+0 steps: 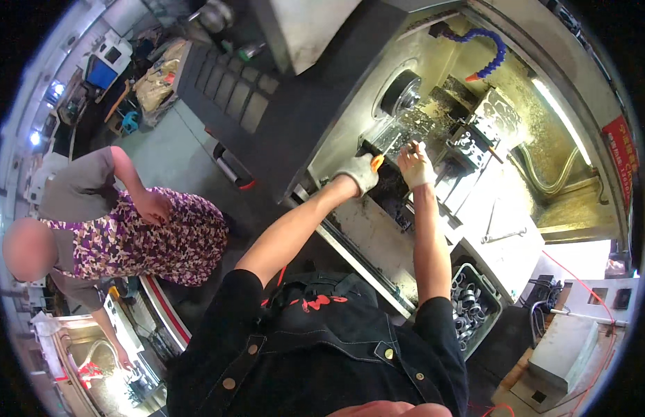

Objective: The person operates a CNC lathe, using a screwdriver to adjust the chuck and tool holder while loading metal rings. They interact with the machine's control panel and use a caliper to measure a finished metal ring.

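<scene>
Inside the open lathe, my left hand [360, 174], in a pale glove, is closed around an orange-handled tool [377, 162]. A thin rod seems to run from the tool toward the spindle chuck [401, 92], which is round and dark. Just to the right, my gloved right hand [415, 167] is raised with its bare-looking fingertips bent together. Whatever is between those fingertips is too small to name. Beyond my right hand sits the tool carriage [470, 144], with shiny metal pieces on it.
A bin [490, 295] of metal rings stands beside my right forearm. A wrench [503, 236] lies on the bright machine surface. A blue coolant hose [495, 52] curves above the carriage. At left, a co-worker in a patterned apron [152, 236] reaches into another machine. The dark machine door [315, 118] borders the opening.
</scene>
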{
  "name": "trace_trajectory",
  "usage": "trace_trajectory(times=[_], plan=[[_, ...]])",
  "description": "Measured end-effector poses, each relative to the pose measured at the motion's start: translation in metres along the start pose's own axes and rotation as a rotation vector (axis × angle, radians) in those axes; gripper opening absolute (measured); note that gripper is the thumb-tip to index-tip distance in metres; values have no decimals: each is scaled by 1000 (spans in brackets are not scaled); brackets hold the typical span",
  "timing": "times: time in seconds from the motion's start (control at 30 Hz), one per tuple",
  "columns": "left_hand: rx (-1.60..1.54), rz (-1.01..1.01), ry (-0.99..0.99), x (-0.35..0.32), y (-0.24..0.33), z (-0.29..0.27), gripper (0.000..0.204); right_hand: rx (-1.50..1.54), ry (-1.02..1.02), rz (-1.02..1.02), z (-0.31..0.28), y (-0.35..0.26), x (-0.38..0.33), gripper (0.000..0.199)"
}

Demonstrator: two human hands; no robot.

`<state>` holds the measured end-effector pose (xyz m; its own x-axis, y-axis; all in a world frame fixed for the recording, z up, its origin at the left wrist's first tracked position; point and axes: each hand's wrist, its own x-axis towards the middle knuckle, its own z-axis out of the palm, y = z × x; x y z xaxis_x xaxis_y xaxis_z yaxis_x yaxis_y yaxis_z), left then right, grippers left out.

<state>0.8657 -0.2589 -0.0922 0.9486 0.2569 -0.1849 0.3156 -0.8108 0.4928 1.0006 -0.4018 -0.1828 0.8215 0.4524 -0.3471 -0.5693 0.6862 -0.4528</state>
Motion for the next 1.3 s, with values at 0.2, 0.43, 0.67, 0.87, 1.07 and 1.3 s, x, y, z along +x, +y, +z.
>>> trace_trajectory(times=[0.2,0.43,0.67,0.87,1.07,1.3], plan=[[161,-37,37,41,39,-13,29,65,69,-77,11,-25,61,27],[156,-163,71,16,59,0,29,-70,-45,-142,16,-34,86,19],[204,-243,49,-10,87,-4,30,58,-146,-139,20,-30,78,13],[328,-95,102,-29,92,10,28,-99,-46,-301,12,-36,92,16],[134,-113,97,-16,70,4,33,-179,-52,-343,26,-30,79,20],[-102,44,301,-60,62,3,49,-347,-12,-413,24,-42,90,29]])
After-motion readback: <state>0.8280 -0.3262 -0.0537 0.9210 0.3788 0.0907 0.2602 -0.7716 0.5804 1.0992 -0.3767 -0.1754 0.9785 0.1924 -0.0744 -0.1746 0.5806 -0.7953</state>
